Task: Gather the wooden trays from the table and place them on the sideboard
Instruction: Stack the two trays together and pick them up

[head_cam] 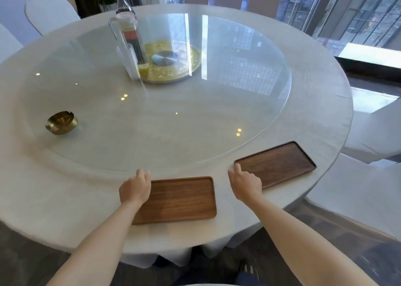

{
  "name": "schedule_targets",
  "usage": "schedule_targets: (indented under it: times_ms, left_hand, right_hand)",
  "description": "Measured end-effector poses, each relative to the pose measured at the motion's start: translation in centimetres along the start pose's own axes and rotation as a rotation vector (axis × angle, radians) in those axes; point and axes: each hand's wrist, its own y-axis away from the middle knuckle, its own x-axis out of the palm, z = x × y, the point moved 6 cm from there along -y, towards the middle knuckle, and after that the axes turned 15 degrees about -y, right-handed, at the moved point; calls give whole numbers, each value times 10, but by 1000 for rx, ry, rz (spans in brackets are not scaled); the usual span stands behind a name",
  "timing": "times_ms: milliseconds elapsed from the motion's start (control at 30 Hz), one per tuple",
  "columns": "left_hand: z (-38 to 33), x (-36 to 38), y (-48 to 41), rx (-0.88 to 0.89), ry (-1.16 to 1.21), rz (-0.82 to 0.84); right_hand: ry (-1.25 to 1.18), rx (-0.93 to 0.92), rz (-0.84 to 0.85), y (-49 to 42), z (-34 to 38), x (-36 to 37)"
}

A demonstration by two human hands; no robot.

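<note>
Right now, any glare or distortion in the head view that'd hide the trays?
Head view: window reflections and ceiling-light spots glare on the glass turntable; wide-angle bends the table rim; both trays, lighter tray and darker tray, sit off the glass, sharp and glare-free.

Two wooden trays lie on the round table near its edge. The left hand rests on the lighter tray; the right hand touches the corner of the darker tray. A brass ashtray stands well apart.

Round white-clothed table with glass turntable, white-covered chairs around it, daylight pouring through tall windows behind.
</note>
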Motion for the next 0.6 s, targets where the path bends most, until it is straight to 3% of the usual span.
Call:
schedule_targets:
  times_ms: [233,433,600]
  left_hand:
    - [-149,-18,15,100,82,-12]
    - [-246,17,45,139,-80,308]
    - [-277,37,63,88,-101,404]
  right_hand:
    - [-27,-25,-77,-36,-83,-70]
    - [-109,142,-41,-55,-171,-106]
    - [-197,300,28,-62,-219,-110]
